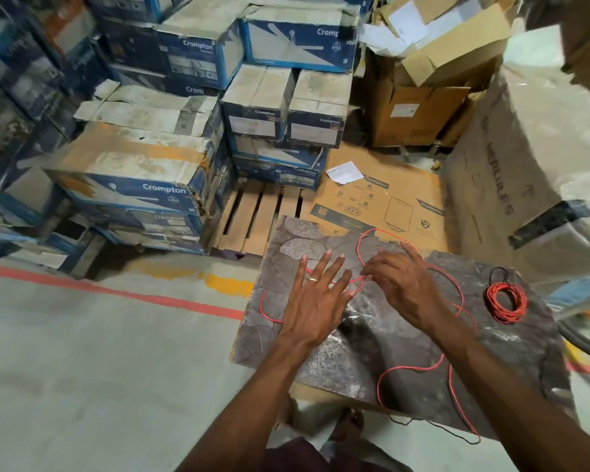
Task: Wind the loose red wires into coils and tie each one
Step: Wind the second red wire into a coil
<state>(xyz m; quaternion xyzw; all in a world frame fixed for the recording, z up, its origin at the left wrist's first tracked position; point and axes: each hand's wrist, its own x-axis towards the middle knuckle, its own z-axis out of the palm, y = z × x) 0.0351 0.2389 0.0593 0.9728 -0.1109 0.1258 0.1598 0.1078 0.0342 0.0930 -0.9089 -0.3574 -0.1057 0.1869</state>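
A long loose red wire sprawls in loops over a dusty dark board laid on a carton. My left hand lies flat on the board with fingers spread, and the wire passes under it. Just to its right, my right hand pinches the wire between thumb and forefinger at a crossing of the loops. A finished red coil rests at the board's right edge, with a thin black wire looping from its top. Another black wire trails off the board's near edge.
Stacks of blue and white fan cartons fill the left and back. A wooden pallet and a flat brown carton lie behind the board. A wrapped box stands at right. The grey floor carries a red line.
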